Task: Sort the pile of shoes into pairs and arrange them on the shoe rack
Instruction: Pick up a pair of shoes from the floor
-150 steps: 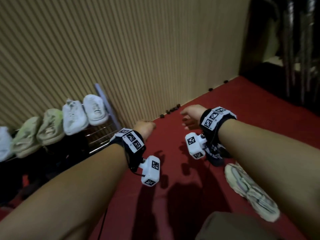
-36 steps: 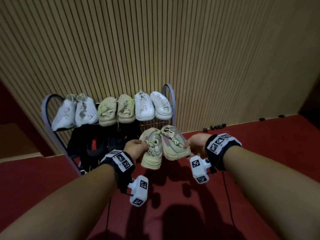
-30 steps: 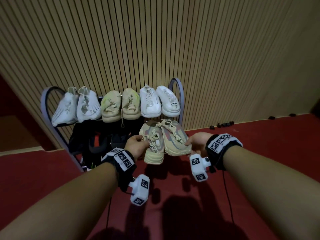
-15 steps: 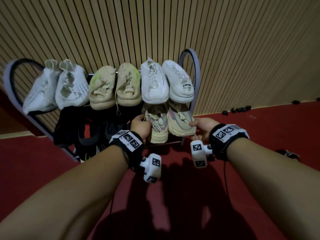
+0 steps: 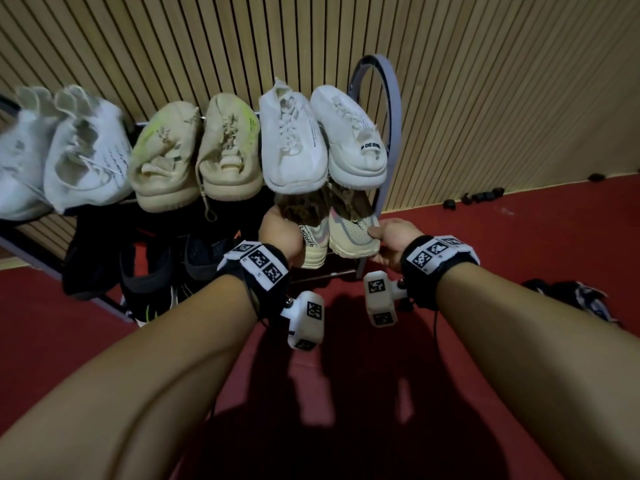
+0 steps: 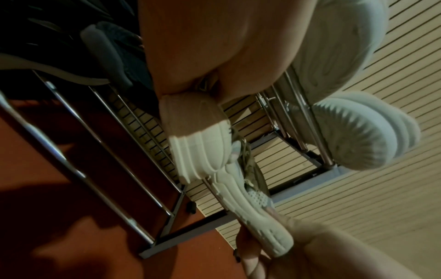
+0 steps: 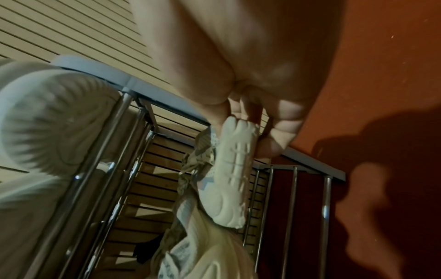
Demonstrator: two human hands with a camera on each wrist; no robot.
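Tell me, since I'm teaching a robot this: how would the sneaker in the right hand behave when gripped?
The sneaker probably feels light: fingertips alone hold it. Its mesh upper likely gives, while the chunky ridged sole looks stiffer and grippy.

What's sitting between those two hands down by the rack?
In the head view, a pair of beige sneakers, side by side, held between the left hand and right hand.

Sneaker pair (image 5: 341, 233) seemingly under top-shelf shoes (image 5: 322, 140).

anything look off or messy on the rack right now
A lace from the right beige shoe dangles below the top shelf. A dark shoe lies alone on the red floor, right of the rack.
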